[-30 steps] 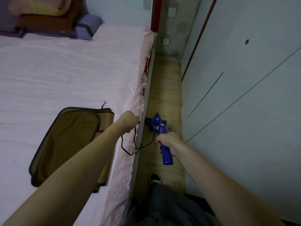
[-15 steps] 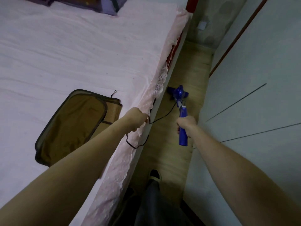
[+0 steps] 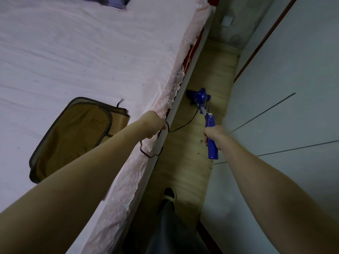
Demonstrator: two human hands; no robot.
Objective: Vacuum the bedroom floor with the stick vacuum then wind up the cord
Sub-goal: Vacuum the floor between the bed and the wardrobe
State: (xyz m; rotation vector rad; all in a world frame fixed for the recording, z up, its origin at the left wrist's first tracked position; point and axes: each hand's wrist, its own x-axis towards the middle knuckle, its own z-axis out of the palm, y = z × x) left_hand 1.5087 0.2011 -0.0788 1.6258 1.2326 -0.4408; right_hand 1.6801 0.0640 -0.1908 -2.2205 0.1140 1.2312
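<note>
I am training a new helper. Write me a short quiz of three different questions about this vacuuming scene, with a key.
1. True or false: the right hand grips the blue stick vacuum.
2. The left hand holds: A) the black cord B) the brown folded mat C) nothing.
3. Fill in: the vacuum head is on the floor between the wardrobe and the ____.

Key: 1 true; 2 A; 3 bed.

We see a wooden floor strip beside the bed; the blue vacuum head rests on it near the bed. A folded brown mat lies on the bed's pink sheet.
</note>
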